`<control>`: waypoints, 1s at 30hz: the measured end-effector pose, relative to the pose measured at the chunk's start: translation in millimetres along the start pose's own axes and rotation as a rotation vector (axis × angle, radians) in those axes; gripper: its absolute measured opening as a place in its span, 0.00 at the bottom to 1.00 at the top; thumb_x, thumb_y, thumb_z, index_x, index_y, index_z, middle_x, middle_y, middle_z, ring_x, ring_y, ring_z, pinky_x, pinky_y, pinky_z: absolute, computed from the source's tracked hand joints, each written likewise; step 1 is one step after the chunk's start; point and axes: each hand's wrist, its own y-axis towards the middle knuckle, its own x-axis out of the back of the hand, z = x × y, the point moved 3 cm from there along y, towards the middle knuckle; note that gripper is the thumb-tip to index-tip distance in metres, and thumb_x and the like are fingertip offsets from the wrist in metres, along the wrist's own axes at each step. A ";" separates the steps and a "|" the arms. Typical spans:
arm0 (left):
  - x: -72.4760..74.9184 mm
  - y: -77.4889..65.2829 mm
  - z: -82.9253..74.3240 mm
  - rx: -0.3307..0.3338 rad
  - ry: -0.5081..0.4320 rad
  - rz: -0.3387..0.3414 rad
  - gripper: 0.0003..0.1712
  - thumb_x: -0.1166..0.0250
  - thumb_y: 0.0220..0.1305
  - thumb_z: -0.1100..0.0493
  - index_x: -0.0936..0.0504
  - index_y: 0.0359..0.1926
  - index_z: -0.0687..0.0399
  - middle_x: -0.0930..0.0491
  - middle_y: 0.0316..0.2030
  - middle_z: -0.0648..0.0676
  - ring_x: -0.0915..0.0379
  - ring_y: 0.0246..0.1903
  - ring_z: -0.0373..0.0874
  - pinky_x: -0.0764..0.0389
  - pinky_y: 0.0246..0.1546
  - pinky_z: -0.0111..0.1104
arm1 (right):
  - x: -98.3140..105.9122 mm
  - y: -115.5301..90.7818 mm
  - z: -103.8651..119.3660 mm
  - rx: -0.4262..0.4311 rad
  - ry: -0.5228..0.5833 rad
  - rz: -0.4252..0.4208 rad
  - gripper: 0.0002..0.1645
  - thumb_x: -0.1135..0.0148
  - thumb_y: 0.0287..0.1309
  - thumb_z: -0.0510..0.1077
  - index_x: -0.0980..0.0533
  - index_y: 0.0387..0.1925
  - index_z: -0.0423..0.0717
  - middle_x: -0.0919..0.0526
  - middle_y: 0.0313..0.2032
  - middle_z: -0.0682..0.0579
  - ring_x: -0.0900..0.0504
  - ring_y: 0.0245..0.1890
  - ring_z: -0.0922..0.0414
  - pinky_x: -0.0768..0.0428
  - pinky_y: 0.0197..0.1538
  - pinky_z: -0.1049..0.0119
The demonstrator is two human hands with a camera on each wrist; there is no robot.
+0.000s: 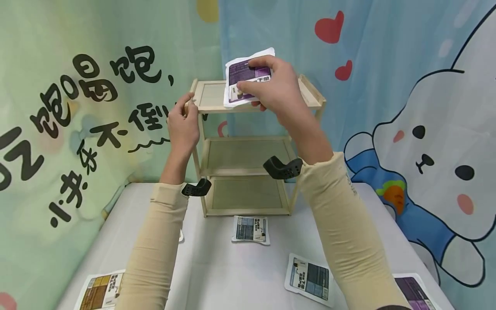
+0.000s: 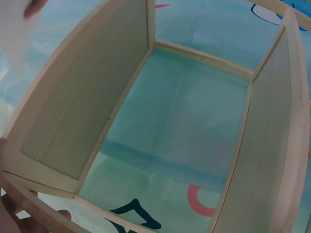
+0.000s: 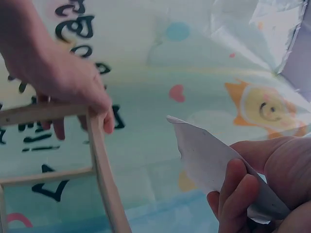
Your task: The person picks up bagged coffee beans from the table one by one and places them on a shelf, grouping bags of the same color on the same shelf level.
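Observation:
A three-tier wooden shelf rack [image 1: 248, 156] stands on the white table. My left hand [image 1: 183, 125] grips the top tier's left corner, and in the right wrist view its fingers curl over the wooden frame. Between thumb and fingers, my right hand [image 1: 280, 86] pinches a flat purple-and-white packet [image 1: 237, 75], tilted just above the top tier. The packet's plain white back [image 3: 201, 150] shows in the right wrist view. Slatless panels of the rack [image 2: 92, 92] fill much of the left wrist view.
A blue-grey packet [image 1: 251, 229] lies before the rack, and another [image 1: 309, 280] nearer on the right. A brown-and-yellow packet [image 1: 98, 290] lies at left, partly behind the left sleeve; a purple one [image 1: 414, 292] is at right. Printed curtains [image 1: 279, 26] hang behind.

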 end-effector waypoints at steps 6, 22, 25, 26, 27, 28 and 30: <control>-2.8 2.9 2.2 0.005 0.014 -0.009 0.24 0.52 0.67 0.53 0.21 0.61 0.48 0.30 0.27 0.50 0.37 0.26 0.42 0.37 0.25 0.31 | -17.0 34.4 5.2 -0.052 -0.014 0.032 0.34 0.29 0.53 0.41 0.29 0.62 0.49 0.28 0.51 0.47 0.22 0.24 0.56 0.26 0.23 0.70; -3.1 2.7 2.5 -0.007 0.009 0.006 0.24 0.52 0.68 0.52 0.22 0.61 0.47 0.25 0.32 0.52 0.36 0.23 0.42 0.37 0.21 0.31 | -47.6 81.3 -4.2 -0.233 0.035 0.132 0.30 0.33 0.58 0.43 0.30 0.62 0.49 0.20 0.42 0.48 0.27 0.20 0.60 0.31 0.22 0.71; -2.0 3.5 1.8 -0.018 0.006 -0.002 0.24 0.52 0.68 0.52 0.21 0.61 0.47 0.26 0.29 0.53 0.36 0.22 0.43 0.37 0.20 0.30 | -53.7 85.4 -5.6 -0.230 0.035 0.153 0.30 0.33 0.59 0.43 0.30 0.62 0.49 0.20 0.40 0.48 0.28 0.20 0.60 0.30 0.22 0.71; -1.4 3.2 1.6 -0.020 0.006 -0.006 0.24 0.52 0.68 0.53 0.21 0.61 0.48 0.25 0.29 0.53 0.35 0.22 0.43 0.37 0.20 0.30 | -55.9 86.2 -6.3 -0.234 0.035 0.162 0.29 0.33 0.59 0.43 0.29 0.62 0.48 0.20 0.39 0.48 0.28 0.20 0.60 0.30 0.23 0.70; -1.0 2.9 1.6 -0.020 0.006 -0.008 0.24 0.52 0.68 0.53 0.21 0.60 0.48 0.25 0.30 0.53 0.35 0.23 0.43 0.37 0.20 0.30 | -58.0 86.6 -6.9 -0.234 0.035 0.168 0.29 0.33 0.59 0.43 0.29 0.62 0.48 0.20 0.39 0.48 0.28 0.20 0.60 0.30 0.23 0.70; -0.5 2.7 1.7 -0.022 0.007 -0.011 0.24 0.52 0.68 0.53 0.21 0.60 0.48 0.24 0.30 0.54 0.35 0.23 0.43 0.38 0.20 0.30 | -60.2 87.0 -7.8 -0.234 0.036 0.172 0.29 0.34 0.59 0.43 0.29 0.62 0.47 0.20 0.39 0.48 0.28 0.20 0.60 0.30 0.23 0.70; 0.3 1.6 2.9 -0.020 0.012 -0.009 0.24 0.52 0.68 0.52 0.21 0.61 0.47 0.24 0.31 0.54 0.35 0.23 0.43 0.38 0.20 0.30 | -64.4 87.0 -10.0 -0.238 0.037 0.176 0.28 0.34 0.60 0.43 0.29 0.62 0.47 0.20 0.39 0.48 0.28 0.19 0.60 0.30 0.23 0.70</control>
